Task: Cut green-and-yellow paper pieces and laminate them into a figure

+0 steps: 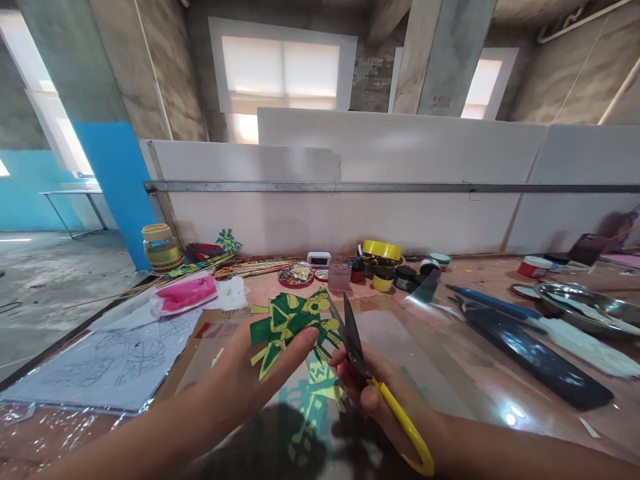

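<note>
A green-and-yellow paper cutout (290, 323), jagged-edged with dark outlines, is held tilted above the desk (500, 373). Yellow-handled scissors (370, 380), dark blades parted, touch its right edge.

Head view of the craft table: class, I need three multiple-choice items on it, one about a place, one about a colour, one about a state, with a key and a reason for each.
1. Where does the pink packet lie?
A. left of the hands, by the pencil drawing
B. inside the steel bowl
C. on the yellow tape roll

2. What colour are the handles of the scissors?
A. red
B. yellow
C. blue

3. How do the scissor blades stand?
A. shut flat
B. hidden under the paper
C. parted, beside the cutout

Key:
1 A: the packet rests at the upper edge of the drawing sheet, left of the left hand.
2 B: a yellow loop curves out below the right hand.
3 C: two dark blades fork apart right next to the green and yellow paper cutout pinched in the left hand.
</note>
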Tool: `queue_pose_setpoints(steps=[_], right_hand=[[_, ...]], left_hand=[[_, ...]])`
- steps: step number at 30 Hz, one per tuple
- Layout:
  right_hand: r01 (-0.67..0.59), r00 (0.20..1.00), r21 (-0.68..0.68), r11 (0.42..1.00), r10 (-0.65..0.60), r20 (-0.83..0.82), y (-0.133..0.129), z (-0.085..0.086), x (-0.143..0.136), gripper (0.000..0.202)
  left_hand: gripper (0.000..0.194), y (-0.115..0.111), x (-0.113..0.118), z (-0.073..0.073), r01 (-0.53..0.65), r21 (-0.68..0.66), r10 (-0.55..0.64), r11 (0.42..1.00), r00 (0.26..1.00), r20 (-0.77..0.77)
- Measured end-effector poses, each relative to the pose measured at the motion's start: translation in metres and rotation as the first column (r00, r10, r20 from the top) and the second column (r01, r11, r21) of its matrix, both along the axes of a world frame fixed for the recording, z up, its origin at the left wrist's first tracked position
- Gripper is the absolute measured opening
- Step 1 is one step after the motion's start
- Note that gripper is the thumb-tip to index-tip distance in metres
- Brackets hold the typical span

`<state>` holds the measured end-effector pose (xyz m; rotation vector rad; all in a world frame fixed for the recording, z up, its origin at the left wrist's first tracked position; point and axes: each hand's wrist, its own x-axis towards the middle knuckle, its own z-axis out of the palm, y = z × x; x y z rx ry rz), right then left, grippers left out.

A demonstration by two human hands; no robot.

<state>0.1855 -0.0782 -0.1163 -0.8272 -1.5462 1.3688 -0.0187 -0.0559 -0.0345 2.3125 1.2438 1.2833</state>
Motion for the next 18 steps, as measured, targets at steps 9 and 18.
queue_pose_setpoints(steps=[9,18], right_hand=[[0.025,0.999,0.029,0.999,-0.024,-0.045,0.0033,-0.0051,-0.0012,0.061],[0.116,0.993,0.031,0.993,-0.116,-0.006,0.0003,-0.0002,-0.0032,0.07]], left_hand=[[0.017,0.0014,-0.0023,0.0039,0.043,-0.073,-0.045,0.996,0.999,-0.028],[0.017,0.0036,-0.0034,0.0024,0.078,-0.207,-0.06,0.975,0.994,0.093]])
